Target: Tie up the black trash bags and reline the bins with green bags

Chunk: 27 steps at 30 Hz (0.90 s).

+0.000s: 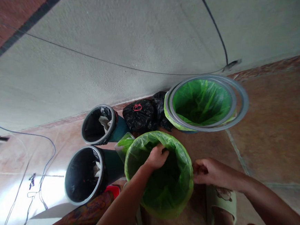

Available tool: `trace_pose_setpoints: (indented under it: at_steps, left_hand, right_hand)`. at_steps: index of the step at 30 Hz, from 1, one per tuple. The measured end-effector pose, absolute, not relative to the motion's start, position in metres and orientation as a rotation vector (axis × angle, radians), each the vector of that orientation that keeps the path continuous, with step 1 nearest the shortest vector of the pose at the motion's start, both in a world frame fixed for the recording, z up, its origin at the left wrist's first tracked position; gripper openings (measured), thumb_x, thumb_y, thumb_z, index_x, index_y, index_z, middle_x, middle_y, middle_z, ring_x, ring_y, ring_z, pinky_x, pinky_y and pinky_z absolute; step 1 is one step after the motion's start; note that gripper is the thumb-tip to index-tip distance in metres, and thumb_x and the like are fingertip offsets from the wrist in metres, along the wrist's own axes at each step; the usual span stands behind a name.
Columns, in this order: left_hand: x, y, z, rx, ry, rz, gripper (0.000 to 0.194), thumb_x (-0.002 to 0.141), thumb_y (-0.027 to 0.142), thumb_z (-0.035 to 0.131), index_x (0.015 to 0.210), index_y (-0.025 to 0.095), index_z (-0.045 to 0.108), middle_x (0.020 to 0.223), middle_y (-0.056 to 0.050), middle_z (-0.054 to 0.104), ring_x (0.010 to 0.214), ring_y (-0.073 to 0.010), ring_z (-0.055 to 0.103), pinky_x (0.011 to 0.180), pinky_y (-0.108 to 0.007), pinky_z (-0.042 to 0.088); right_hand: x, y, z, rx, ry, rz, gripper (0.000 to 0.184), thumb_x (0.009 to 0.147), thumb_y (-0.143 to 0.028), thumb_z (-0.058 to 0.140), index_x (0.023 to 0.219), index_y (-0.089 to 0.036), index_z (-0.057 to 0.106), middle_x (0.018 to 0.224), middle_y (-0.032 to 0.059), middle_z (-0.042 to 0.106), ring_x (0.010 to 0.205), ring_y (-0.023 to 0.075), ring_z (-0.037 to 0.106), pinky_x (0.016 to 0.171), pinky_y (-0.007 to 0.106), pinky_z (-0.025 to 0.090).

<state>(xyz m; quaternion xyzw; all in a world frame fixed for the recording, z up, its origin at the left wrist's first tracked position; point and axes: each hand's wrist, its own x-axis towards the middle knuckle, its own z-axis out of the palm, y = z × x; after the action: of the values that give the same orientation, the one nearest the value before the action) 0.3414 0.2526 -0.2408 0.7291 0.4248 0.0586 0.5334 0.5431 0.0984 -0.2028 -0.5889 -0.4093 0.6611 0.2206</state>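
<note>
Between my feet stands a round trash bin lined with a light-green trash bag, its edge folded over the rim. My left hand reaches inside the bin's mouth, fingers curled into a loose fist; anything in them is hidden. At the bin's right side, my right hand has its fingers bent and pinched at the outer edge of the green bag. Behind to the right is another green-lined bin. A loose grey rim ring lies over its top, shifted to the right.
Two black-lined bins with white scraps lean at the left. Tied black trash bags sit against the wall. A clear container with green plastic touches the middle bin. Cables trail over the tiled floor.
</note>
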Motion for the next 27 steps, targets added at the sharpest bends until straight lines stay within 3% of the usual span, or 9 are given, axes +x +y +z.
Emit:
trace_pose_setpoints:
  at_steps: [3,6,8,11,15,17,23,27]
  left_hand:
    - [0.333,0.24,-0.245,1.487,1.148,0.235,0.021,0.075,0.018,0.063,0.095,0.016,0.071,0.092,-0.006,0.074,0.087,-0.0197,0.067,0.082,-0.03,0.052]
    - [0.336,0.236,-0.24,1.189,1.378,0.41,0.028,0.078,0.032,0.064,0.099,0.014,0.069,0.092,-0.008,0.072,0.08,-0.0182,0.068,0.073,-0.028,0.051]
    - [0.343,0.236,-0.235,1.097,1.399,0.457,0.037,0.08,0.044,0.064,0.102,0.014,0.068,0.093,-0.008,0.071,0.079,-0.0179,0.068,0.07,-0.027,0.05]
    - [0.354,0.238,-0.233,1.175,1.309,0.441,0.037,0.08,0.049,0.063,0.091,0.014,0.068,0.084,-0.005,0.069,0.075,-0.0161,0.065,0.067,-0.025,0.048]
    - [0.362,0.241,-0.246,1.412,1.281,0.421,0.027,0.082,0.036,0.058,0.067,0.014,0.064,0.063,0.0,0.059,0.062,-0.0121,0.055,0.061,-0.023,0.041]
    - [0.364,0.243,-0.252,1.471,1.281,0.385,0.026,0.083,0.032,0.056,0.065,0.015,0.063,0.06,0.001,0.057,0.06,-0.0118,0.052,0.058,-0.023,0.04]
    - [0.355,0.243,-0.253,1.499,1.272,0.315,0.017,0.081,0.025,0.059,0.085,0.014,0.072,0.081,-0.006,0.071,0.078,-0.0165,0.064,0.074,-0.026,0.049]
    - [0.339,0.239,-0.254,1.334,1.445,0.352,0.027,0.08,0.023,0.063,0.104,0.013,0.069,0.088,-0.008,0.073,0.078,-0.0163,0.067,0.076,-0.027,0.051]
  right_hand:
    - [0.55,0.118,-0.214,-1.625,-0.852,1.724,0.036,0.071,-0.047,0.071,0.092,-0.018,0.071,0.082,0.0041,0.072,0.075,0.0194,0.064,0.057,0.026,0.045]
    - [0.537,0.146,-0.226,-1.611,-0.506,1.521,0.04,0.078,-0.056,0.062,0.098,-0.023,0.073,0.103,0.0062,0.074,0.098,0.0244,0.067,0.076,0.033,0.052]
    - [0.526,0.161,-0.233,-1.564,-0.379,1.486,0.04,0.081,-0.06,0.059,0.094,-0.025,0.075,0.106,0.0054,0.075,0.105,0.0256,0.066,0.086,0.036,0.052]
    - [0.515,0.173,-0.244,-1.48,-0.316,1.516,0.037,0.078,-0.06,0.063,0.088,-0.026,0.075,0.099,0.0046,0.077,0.098,0.0262,0.069,0.085,0.037,0.053]
    - [0.512,0.168,-0.258,-1.465,-0.421,1.522,0.032,0.071,-0.052,0.069,0.08,-0.022,0.073,0.078,0.0036,0.075,0.075,0.0226,0.068,0.069,0.033,0.051]
    - [0.513,0.163,-0.263,-1.477,-0.475,1.532,0.035,0.072,-0.054,0.066,0.077,-0.02,0.07,0.073,0.0034,0.073,0.069,0.0211,0.066,0.063,0.031,0.049]
    - [0.524,0.158,-0.241,-1.742,-0.631,1.2,0.039,0.08,-0.057,0.056,0.085,-0.02,0.068,0.085,0.0068,0.073,0.082,0.0239,0.067,0.071,0.033,0.049]
    - [0.522,0.164,-0.208,-1.833,-0.854,1.003,0.042,0.085,-0.058,0.051,0.102,-0.022,0.066,0.092,0.0072,0.073,0.086,0.0237,0.068,0.077,0.033,0.049]
